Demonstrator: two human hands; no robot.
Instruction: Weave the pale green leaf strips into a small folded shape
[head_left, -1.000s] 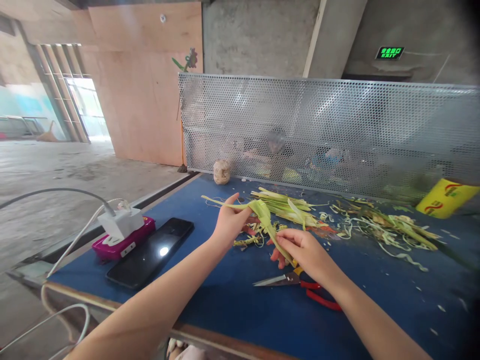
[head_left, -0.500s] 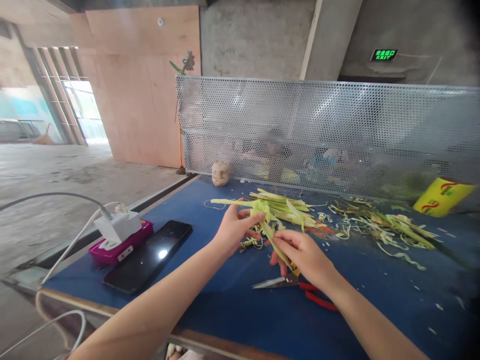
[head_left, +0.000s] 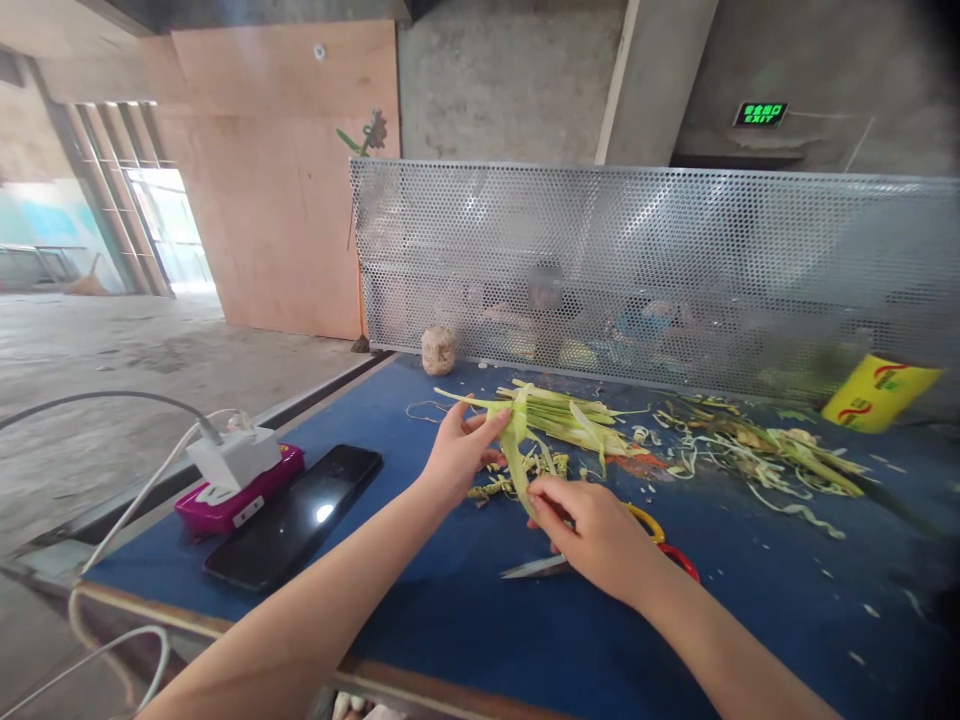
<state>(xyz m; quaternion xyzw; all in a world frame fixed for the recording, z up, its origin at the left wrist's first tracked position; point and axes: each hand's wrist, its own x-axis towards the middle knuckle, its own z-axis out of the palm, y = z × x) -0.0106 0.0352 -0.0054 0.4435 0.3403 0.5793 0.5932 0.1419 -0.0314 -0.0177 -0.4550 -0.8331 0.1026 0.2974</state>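
Above the blue table [head_left: 465,620], my left hand [head_left: 456,452] pinches the upper part of a pale green leaf strip [head_left: 517,448]. My right hand [head_left: 592,528] grips the same strip at its lower end, fingers curled round it. The strip bends between the two hands, and a thin end sticks out to the left. Scissors [head_left: 652,535] with red and yellow handles lie on the table under my right hand, the blade pointing left. A bundle of green leaves [head_left: 570,412] lies just behind my hands.
A black phone [head_left: 296,515] and a pink power bank [head_left: 238,488] with a white charger [head_left: 234,456] lie at the left. Leaf scraps [head_left: 772,455] spread to the right, near a yellow container [head_left: 877,392]. A perforated metal screen [head_left: 660,270] closes the back; a person sits behind it.
My right hand has moved left and nearer along the strip, uncovering the scissor handles. The strip now stands steeper between my hands. My left hand keeps its pinch.
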